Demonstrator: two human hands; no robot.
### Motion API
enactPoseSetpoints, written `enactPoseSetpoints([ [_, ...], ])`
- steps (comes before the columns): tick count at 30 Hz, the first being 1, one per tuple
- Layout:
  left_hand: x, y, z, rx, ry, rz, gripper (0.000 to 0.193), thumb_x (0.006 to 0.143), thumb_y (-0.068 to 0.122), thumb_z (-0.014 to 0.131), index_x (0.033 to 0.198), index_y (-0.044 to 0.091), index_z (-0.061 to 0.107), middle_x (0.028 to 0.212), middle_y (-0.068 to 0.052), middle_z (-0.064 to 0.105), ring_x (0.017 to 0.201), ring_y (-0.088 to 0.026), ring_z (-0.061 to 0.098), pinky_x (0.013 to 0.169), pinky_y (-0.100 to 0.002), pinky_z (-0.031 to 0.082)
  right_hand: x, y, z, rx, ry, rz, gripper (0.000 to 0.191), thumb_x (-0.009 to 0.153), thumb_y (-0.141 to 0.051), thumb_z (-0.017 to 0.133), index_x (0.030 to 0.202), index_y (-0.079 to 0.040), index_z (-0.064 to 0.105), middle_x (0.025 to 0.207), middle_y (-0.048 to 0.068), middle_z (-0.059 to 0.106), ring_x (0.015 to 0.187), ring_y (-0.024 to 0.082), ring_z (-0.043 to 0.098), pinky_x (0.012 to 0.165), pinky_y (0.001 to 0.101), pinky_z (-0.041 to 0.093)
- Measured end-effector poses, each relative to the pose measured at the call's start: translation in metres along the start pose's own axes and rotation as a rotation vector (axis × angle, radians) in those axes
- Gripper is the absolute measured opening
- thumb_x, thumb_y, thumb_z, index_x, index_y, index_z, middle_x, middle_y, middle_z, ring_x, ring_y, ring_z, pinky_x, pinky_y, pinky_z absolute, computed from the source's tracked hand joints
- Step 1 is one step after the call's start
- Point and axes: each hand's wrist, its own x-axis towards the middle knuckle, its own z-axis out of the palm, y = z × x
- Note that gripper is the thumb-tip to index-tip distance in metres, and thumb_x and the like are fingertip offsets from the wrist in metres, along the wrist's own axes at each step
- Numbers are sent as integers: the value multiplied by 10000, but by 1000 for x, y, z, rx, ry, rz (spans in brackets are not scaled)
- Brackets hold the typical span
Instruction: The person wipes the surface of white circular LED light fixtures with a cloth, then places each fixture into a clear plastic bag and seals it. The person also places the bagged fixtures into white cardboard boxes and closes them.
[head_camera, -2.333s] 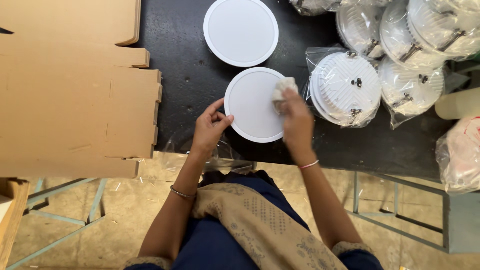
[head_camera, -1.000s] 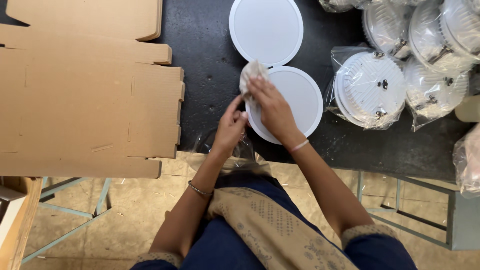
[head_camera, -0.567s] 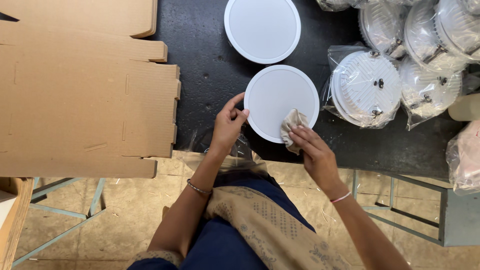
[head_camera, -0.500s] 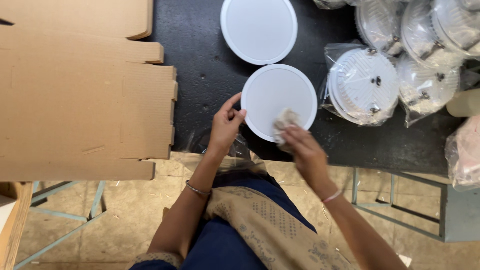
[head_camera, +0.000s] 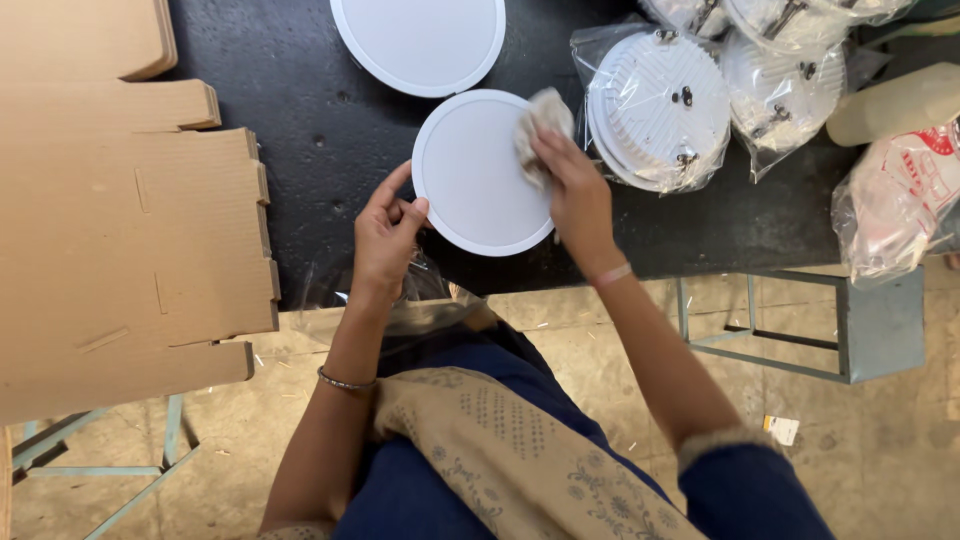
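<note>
A round white panel light (head_camera: 475, 175) lies face up on the black table (head_camera: 290, 150), near its front edge. My left hand (head_camera: 387, 235) steadies the disc at its left rim with thumb and fingers. My right hand (head_camera: 575, 195) presses a small crumpled pale cloth (head_camera: 540, 118) against the disc's upper right edge. A second white disc (head_camera: 418, 40) lies just behind it.
Flattened cardboard boxes (head_camera: 110, 220) cover the table's left side. Several round lights in clear plastic bags (head_camera: 665, 105) are piled at the right, beside a bag with red print (head_camera: 900, 205). A metal frame (head_camera: 800, 330) stands below the table on the floor.
My right hand with the cloth has swept from the disc's lower right edge up to its upper right edge. The left hand stays at the left rim.
</note>
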Motion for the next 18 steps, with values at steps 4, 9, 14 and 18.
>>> enactPoseSetpoints([
  [4,1,-2,-3,-9,-30,43,524,1006,48,672,1506,-2,523,834,24,664,756,-16,610,665,-158,473,-70,-60,7,-41,58,76,493,945,149,509,1321,-115,687,1384,79,678,1341,261,633,1126,384,500],
  [9,-1,2,-3,59,-9,-55,549,975,73,655,1506,30,522,763,20,642,652,-30,519,531,-199,372,-91,-94,22,4,-25,-21,495,861,138,532,1290,-64,676,1358,105,679,1279,278,650,1098,410,522],
  [14,1,1,0,86,18,-1,558,959,46,664,1502,51,539,786,41,607,726,-32,565,604,-207,440,-49,-30,-4,19,31,275,494,931,120,497,1315,-120,692,1328,92,701,1172,258,695,965,342,565],
  [18,0,1,0,118,41,-5,543,967,58,662,1498,83,548,778,45,595,692,-31,522,595,-205,437,15,-9,19,-11,93,34,457,873,143,557,1263,-39,711,1348,148,675,1262,336,639,1063,404,512],
])
